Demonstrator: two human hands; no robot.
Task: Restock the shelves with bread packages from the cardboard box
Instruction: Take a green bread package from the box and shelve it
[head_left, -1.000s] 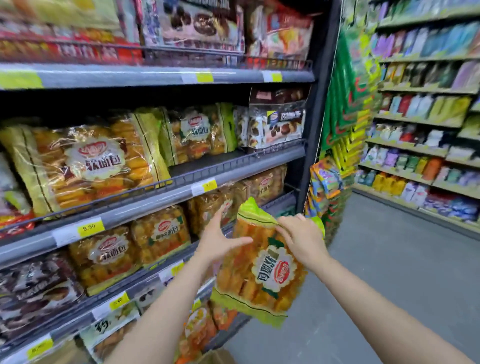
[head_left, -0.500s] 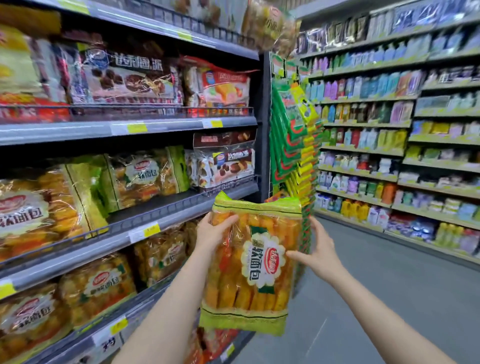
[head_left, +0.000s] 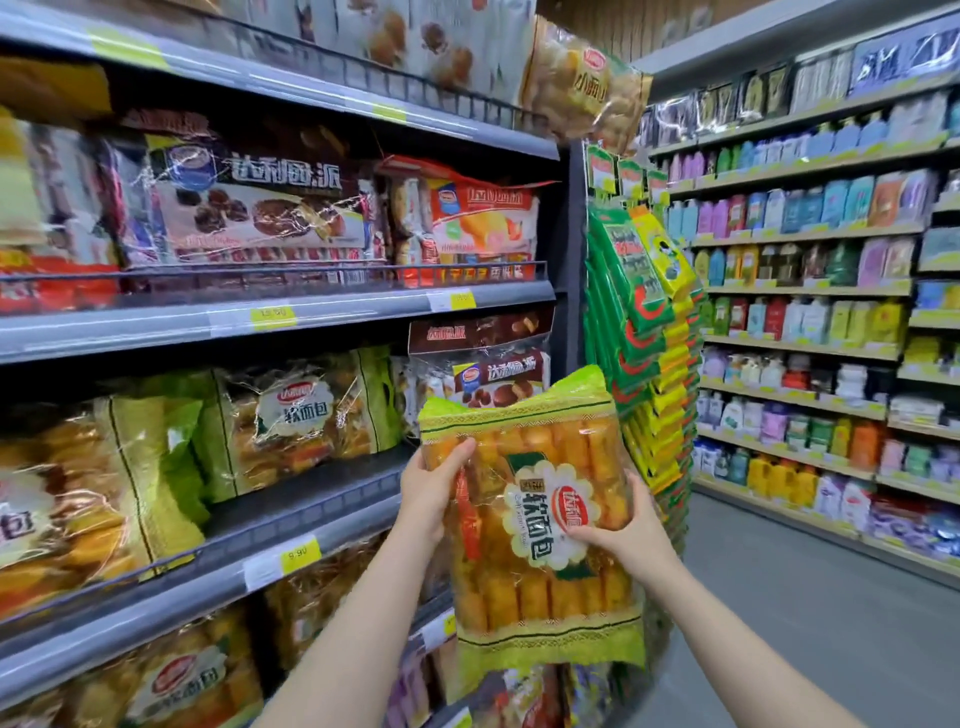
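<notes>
I hold one bread package (head_left: 535, 587) upright in front of me, a clear bag of golden rolls with green ends and a white flower label. My left hand (head_left: 434, 486) grips its upper left edge, thumb on the front. My right hand (head_left: 631, 530) grips its right side, thumb across the label. The package hangs just right of the grey middle shelf (head_left: 291, 525), where a bare stretch lies between like bread bags (head_left: 306, 415) and the shelf's front rail. The cardboard box is out of view.
Shelves on the left carry chocolate pie packs (head_left: 249, 208) above and more bread bags (head_left: 176, 680) below. Green and yellow snack packs (head_left: 644, 332) hang on the shelf end, close behind the package. An aisle floor (head_left: 810, 597) and a shelf of bottles (head_left: 810, 312) lie to the right.
The package has risen from waist level and turned upright, label facing me. My view has lifted and swung right along the shelves. Both hands have shifted to grip its sides.
</notes>
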